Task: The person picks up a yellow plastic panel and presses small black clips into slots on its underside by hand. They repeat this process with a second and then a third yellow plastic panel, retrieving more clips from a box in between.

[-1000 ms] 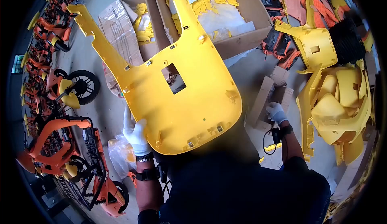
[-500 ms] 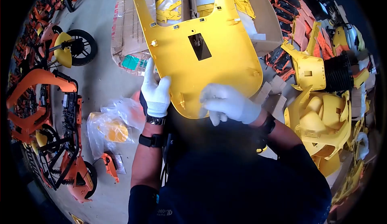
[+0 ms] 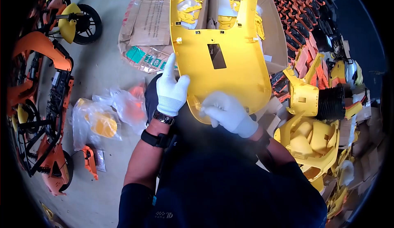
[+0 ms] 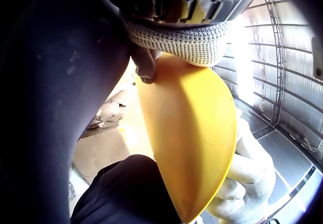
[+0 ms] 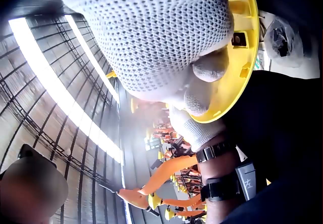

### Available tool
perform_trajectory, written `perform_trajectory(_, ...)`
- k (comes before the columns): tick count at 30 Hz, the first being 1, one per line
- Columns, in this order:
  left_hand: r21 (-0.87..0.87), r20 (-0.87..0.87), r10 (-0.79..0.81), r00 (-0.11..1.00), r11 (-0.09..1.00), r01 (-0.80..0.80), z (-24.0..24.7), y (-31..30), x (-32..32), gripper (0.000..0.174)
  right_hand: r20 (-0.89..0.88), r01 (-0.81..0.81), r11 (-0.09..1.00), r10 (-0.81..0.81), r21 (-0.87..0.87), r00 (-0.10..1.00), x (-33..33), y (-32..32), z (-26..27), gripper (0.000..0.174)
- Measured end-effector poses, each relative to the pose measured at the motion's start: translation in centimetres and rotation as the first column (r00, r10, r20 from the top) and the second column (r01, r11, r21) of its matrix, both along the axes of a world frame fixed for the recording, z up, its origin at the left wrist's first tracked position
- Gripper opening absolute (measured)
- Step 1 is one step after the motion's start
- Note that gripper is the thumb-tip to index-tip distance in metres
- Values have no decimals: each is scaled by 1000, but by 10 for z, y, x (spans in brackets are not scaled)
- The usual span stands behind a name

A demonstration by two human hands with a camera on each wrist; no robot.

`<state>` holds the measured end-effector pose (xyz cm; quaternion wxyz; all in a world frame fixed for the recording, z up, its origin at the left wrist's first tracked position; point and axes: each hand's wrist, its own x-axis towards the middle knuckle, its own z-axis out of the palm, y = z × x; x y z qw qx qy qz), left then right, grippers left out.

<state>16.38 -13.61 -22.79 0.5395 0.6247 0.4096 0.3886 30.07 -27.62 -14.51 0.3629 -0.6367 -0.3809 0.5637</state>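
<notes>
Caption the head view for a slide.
The gloved left hand grips a yellow panel, the right hand at its near end, an open cardboard box beyond.

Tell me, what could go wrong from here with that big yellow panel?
The yellow body panel might tilt or slip: the left hand holds it by one side edge, and I cannot tell whether the right hand, fingers curled near the lower end, bears any weight. In the head view, one long prong overlaps the open cardboard box, so swinging the panel could perhaps knock the box or scratch the prong.
</notes>
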Motion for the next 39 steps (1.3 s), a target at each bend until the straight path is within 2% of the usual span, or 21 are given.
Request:
perform_trajectory(2,13,-9,-3,1000,1000,3,-9,1,1,74,127,10,1000,-9,-7,992,-5,-1,4,15)
perform_trajectory(5,-30,-3,-43,999,999,42,-4,2,2,73,484,-195,937,32,290,874,-6,-3,3,13)
perform_trajectory(8,-26,-36,-53,998,998,52,-5,3,2,72,704,-418,799,-10,433,710,-2,-3,-5,10)
perform_trajectory(12,-26,-98,-61,993,998,59,3,3,3,70,751,-470,764,-30,443,660,0,-2,-4,12)
perform_trajectory(14,-20,-68,-45,997,999,44,1,3,4,66,764,-492,725,-73,482,641,-3,1,-3,13)
perform_trajectory(17,57,-48,-42,998,997,44,-20,6,7,58,886,-613,716,-16,333,463,-2,6,-2,14)
perform_trajectory(20,126,-144,-20,989,991,38,-8,4,5,50,962,-717,680,66,152,266,-7,7,10,13)
perform_trajectory(21,138,-193,-12,981,990,39,-1,2,5,48,965,-725,677,83,130,250,-6,7,10,13)
perform_trajectory(23,131,-162,32,986,991,-11,1,-1,7,43,970,-737,670,113,86,216,-3,8,8,13)
perform_trajectory(25,146,-143,65,988,988,-44,2,1,10,41,751,-553,763,139,335,646,2,7,-9,16)
perform_trajectory(26,159,-146,68,987,986,-45,1,0,10,41,570,-424,805,132,416,811,4,7,-16,18)
perform_trajectory(28,160,-150,69,986,986,-44,0,-2,8,40,277,-235,960,187,151,943,3,9,-6,21)
perform_trajectory(29,152,-144,66,987,987,-44,1,-1,7,40,118,-157,987,158,-16,980,2,11,2,23)
perform_trajectory(30,147,-135,57,989,988,-37,5,-1,9,40,142,-166,984,174,-70,974,2,14,9,23)
perform_trajectory(33,85,-200,37,979,996,-20,2,3,10,40,408,-288,919,162,268,898,8,12,-18,24)
perform_trajectory(34,61,-250,27,968,998,-12,7,3,10,40,418,-292,927,174,236,892,6,13,-12,24)
perform_trajectory(35,73,-187,32,982,997,-18,6,2,12,43,369,-247,954,171,169,914,6,12,-15,29)
perform_trajectory(37,203,-141,70,988,978,-40,-1,0,13,44,301,-128,978,75,162,951,8,4,-13,29)
perform_trajectory(39,132,-160,36,986,991,-15,6,-5,8,46,232,69,980,-112,188,966,34,-15,7,25)
